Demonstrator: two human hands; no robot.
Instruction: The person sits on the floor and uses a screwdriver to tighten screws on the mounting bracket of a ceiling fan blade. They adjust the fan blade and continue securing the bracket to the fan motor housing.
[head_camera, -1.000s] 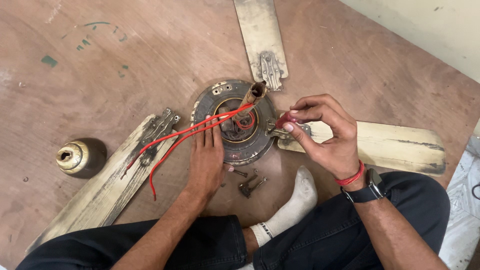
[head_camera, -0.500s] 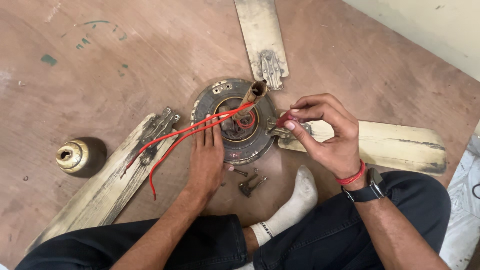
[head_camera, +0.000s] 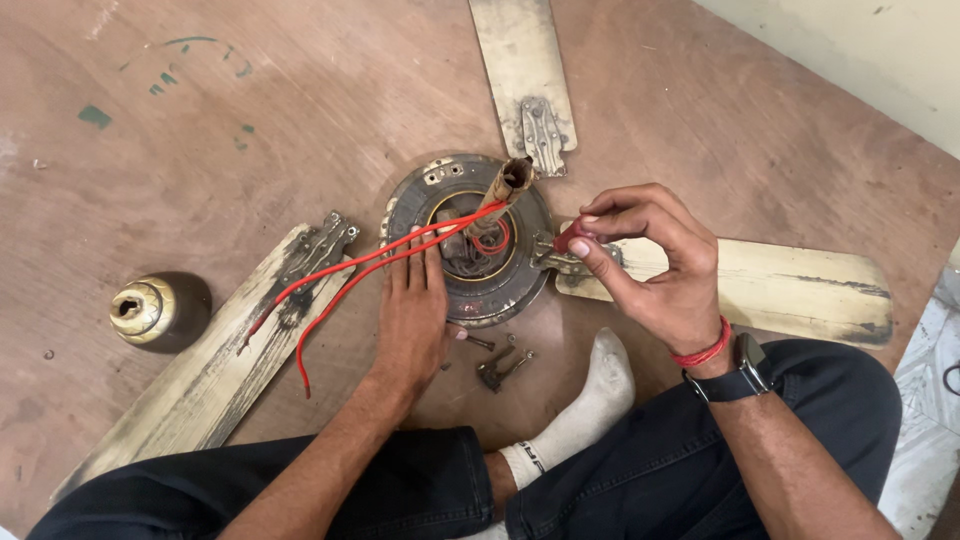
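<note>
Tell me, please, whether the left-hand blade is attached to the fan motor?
Detached: the blade lies apart from the motor, its bracket clear.

3 fan blades: 12 o'clock (head_camera: 520, 70), 3 o'clock (head_camera: 770, 290), 8 o'clock (head_camera: 210, 370). 1 motor hub (head_camera: 470, 240) at center. 2 red wires (head_camera: 350, 270) running toward 8. 1 brass canopy cup (head_camera: 150, 310) at 9. Approx. 3 loose screws/small parts (head_camera: 498, 362) at 6. 2 hands: left (head_camera: 412, 320), right (head_camera: 650, 265).

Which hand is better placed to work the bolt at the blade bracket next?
Probably the right hand: its fingertips already pinch a small red-handled tool at the blade bracket. The left hand lies flat on the fan motor, steadying it.
</note>
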